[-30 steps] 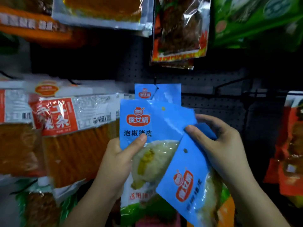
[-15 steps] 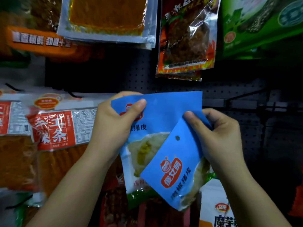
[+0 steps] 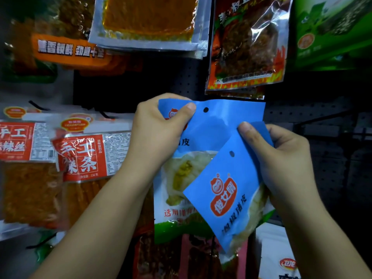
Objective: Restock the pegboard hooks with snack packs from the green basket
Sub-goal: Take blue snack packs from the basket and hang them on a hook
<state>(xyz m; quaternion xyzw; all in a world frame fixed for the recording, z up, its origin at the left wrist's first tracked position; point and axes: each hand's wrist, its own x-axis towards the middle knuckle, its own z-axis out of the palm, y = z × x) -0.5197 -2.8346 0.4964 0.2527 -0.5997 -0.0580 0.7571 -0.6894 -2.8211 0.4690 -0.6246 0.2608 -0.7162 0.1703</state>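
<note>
Head view: two blue snack packs held up in front of dark pegboard (image 3: 322, 117). Left hand (image 3: 159, 133) gripping upper-left corner of rear blue pack (image 3: 217, 125), thumb pressed on front face near its round hang hole, fingers curled behind. Rear pack upright, blue header on top, clear window with pale yellowish contents below, green band at the bottom. Right hand (image 3: 281, 154) pinching top corner of front blue pack (image 3: 225, 190), thumb on the front, fingers wrapped behind. Front pack tilted, top leaning toward 1 o'clock, overlapping lower-right part of rear pack; own hang hole visible just below the thumb, red-orange logo at centre. Both packs close to frame centre, touching each other. Whether either hole sits on a hook: cannot tell.

Around them, hanging stock. At 9 o'clock, red-labelled spicy strip pack (image 3: 84, 158) with orange contents, a similar pack (image 3: 22, 141) beside it farther left. At 12 o'clock, silver-edged pack of orange sheets (image 3: 149, 21). At 1 o'clock, clear pack with flame print and dark brown contents (image 3: 247, 41). At 2 o'clock, green pack (image 3: 332, 31). At 10 o'clock, orange banner pack (image 3: 68, 51) with white lettering. At 5 o'clock, white pack (image 3: 281, 258) partly behind right forearm. At 6 o'clock, reddish packs (image 3: 181, 258) below the blue ones.
</note>
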